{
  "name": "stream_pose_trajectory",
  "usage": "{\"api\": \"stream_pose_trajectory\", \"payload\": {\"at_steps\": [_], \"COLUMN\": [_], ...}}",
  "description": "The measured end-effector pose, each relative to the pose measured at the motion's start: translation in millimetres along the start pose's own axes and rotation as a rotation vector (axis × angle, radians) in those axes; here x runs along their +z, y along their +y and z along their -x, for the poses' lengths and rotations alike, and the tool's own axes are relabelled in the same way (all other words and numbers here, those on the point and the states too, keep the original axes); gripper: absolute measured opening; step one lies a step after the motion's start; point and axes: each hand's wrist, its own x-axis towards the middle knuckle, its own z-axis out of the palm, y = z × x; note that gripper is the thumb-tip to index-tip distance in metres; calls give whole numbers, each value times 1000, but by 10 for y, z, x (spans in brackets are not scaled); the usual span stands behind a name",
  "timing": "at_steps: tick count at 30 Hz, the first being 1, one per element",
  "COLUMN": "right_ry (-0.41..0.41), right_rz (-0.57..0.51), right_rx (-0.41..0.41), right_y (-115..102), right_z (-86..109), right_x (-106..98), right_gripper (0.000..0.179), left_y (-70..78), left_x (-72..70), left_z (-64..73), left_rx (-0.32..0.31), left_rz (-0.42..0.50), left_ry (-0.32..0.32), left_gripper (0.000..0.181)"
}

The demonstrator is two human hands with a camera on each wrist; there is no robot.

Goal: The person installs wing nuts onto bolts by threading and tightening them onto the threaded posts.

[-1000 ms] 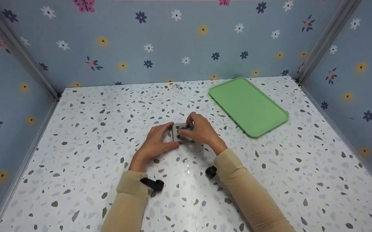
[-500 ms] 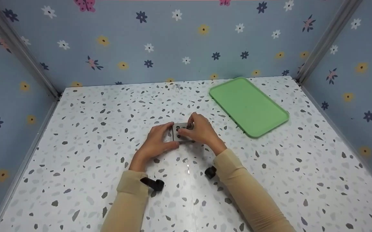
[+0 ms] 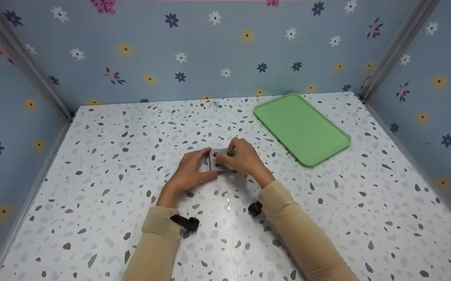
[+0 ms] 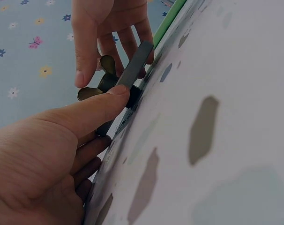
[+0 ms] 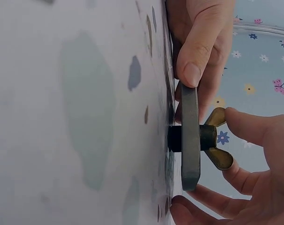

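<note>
A flat grey metal plate (image 5: 190,159) lies level, slightly above the white speckled table, with a short black round part (image 5: 175,138) beneath it. On its upper side stands a brass-coloured wing nut (image 5: 220,158) on a dark collar. My left hand (image 3: 188,171) grips the plate's left end, thumb on the near edge and fingers on the far one. My right hand (image 3: 245,159) is over the right part, thumb and index finger at the two wings. Its other fingers reach past the plate's edge. From the head, the right hand hides much of the plate and the wing nut.
A green tray (image 3: 303,130) lies on the table (image 3: 131,164) to the right, farther back. Blue flower-patterned walls (image 3: 209,47) enclose the back and both sides. A black wrist camera (image 3: 186,222) sticks out from the left sleeve, another (image 3: 255,209) from the right.
My right thumb and index finger have shifted slightly around the wing nut, and less of the plate's top parts shows. The left hand, plate and tray keep their places.
</note>
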Motion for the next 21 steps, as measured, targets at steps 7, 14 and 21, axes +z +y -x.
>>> {"api": "stream_pose_trajectory", "payload": {"at_steps": [7,14,21], "right_ry": [-66,-116,-171], "right_rz": [-11,-12,-19], "right_rx": [-84,-275,-392], "right_y": [46,111,146], "right_z": [-30,-64,-80], "right_x": [-99,-216,-250], "right_gripper": [27,28,50], "left_y": [-2,-21,-3], "left_x": [5,9,3], "left_z": [9,-7,3], "left_rx": [-23,-24,-21], "left_rz": [17,12,8], "left_ry": [5,0,5], "left_gripper": [94,94,94]}}
